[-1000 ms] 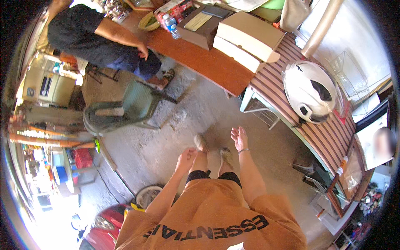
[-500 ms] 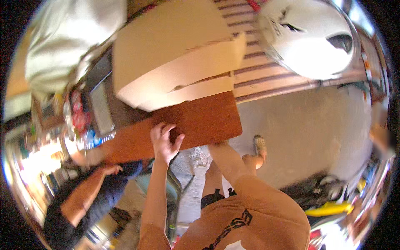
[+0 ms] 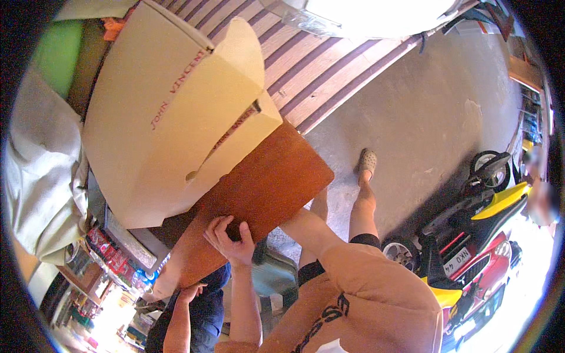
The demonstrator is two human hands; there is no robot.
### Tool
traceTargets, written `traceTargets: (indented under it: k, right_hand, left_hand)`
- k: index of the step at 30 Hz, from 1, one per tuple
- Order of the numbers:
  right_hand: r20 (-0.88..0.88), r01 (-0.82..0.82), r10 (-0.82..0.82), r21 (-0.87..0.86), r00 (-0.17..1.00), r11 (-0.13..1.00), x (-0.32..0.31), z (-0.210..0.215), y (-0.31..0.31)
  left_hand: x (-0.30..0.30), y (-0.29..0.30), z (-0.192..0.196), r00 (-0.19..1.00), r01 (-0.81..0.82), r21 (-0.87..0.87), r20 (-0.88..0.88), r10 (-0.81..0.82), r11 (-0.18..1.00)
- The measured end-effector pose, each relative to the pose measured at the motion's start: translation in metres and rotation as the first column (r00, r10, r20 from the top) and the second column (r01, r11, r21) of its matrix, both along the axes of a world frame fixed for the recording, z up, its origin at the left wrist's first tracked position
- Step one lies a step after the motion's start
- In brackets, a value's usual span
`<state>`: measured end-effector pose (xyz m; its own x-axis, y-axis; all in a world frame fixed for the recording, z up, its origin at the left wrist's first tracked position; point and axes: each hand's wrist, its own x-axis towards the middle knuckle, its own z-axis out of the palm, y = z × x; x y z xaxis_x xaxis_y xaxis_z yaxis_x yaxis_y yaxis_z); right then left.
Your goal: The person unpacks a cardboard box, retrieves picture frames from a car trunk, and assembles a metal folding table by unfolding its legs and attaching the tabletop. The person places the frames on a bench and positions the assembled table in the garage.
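Note:
A reddish-brown flat board (image 3: 268, 176) slants across the middle, its rounded corner to the right. Resting on its upper face near the close edge is my left hand (image 3: 232, 242), fingers slightly bent and thumb apart. My right forearm reaches to the board's near edge, where my right hand (image 3: 292, 222) goes beneath it; its fingers are hidden. A large cardboard box (image 3: 159, 129) with loose flaps lies over the far side of the board. At the board's left end a co-worker's hand (image 3: 191, 292) touches the near edge.
A slatted wooden bench (image 3: 318, 65) extends behind the box, with a glaring white object (image 3: 376, 15) on it. Grey cloth (image 3: 44, 170) hangs at left, above red packages (image 3: 109, 250). A yellow and black motorcycle (image 3: 453, 229) stands at right. My shod foot (image 3: 368, 160) is on concrete.
My view has turned, so the board and box now slant more steeply and sit lower left. The motorcycle shows more fully. My left hand still rests on the board.

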<state>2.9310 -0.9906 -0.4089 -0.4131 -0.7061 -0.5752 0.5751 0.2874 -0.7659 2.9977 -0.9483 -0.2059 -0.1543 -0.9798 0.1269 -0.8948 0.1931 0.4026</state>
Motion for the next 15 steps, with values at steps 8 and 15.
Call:
traceTargets:
  k: [8,15]
  right_hand:
    - [0.026,0.057,-0.057,-0.016,0.998,0.998,0.007,-0.003,-0.003]
    - [0.045,0.098,-0.096,-0.032,0.994,0.995,-0.007,0.001,0.002]
  left_hand:
    - [-0.001,-0.001,0.001,1.0,0.022,-0.021,0.0,-0.022,1.0]
    - [-0.001,0.003,0.007,0.998,0.058,-0.053,0.02,-0.057,0.997]
